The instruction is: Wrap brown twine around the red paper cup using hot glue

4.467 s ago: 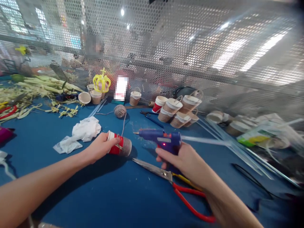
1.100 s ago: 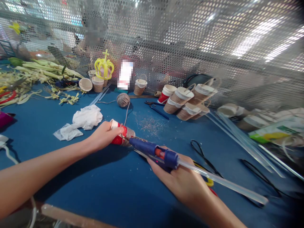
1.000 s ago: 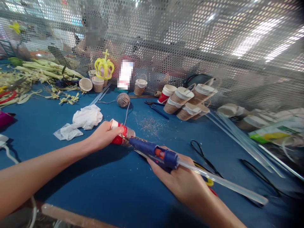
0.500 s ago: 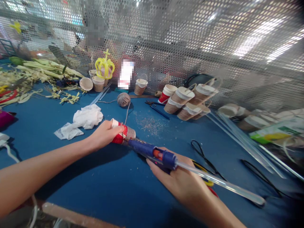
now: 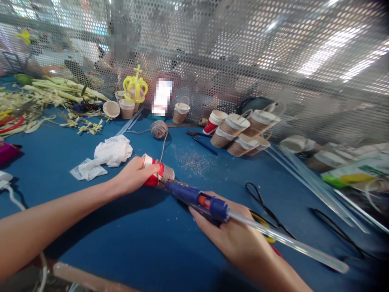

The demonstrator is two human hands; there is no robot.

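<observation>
My left hand (image 5: 136, 173) is closed round a red paper cup (image 5: 151, 179) lying on its side, its white rim to the left. Grey-brown yarn (image 5: 168, 174) wraps the cup's base end, and a strand runs back to a ball of yarn (image 5: 159, 129). In my right hand (image 5: 231, 231) is a blue hot glue gun (image 5: 194, 195), gripped from below. A long clear glue stick (image 5: 291, 241) sticks out of its rear. The gun's nozzle is at the wrapped part of the cup; whether it touches is hard to see.
A crumpled white cloth (image 5: 112, 151) lies left of the cup. Blue-handled pliers (image 5: 202, 142) and several wrapped cups (image 5: 232, 125) stand farther back. Clear glue sticks (image 5: 316, 186) and a black cord (image 5: 264, 205) are at right. A perforated metal screen (image 5: 200, 52) borders the table's back.
The view has shifted very slightly. Both hands keep their hold, with the glue gun still at the cup's wrapped end.
</observation>
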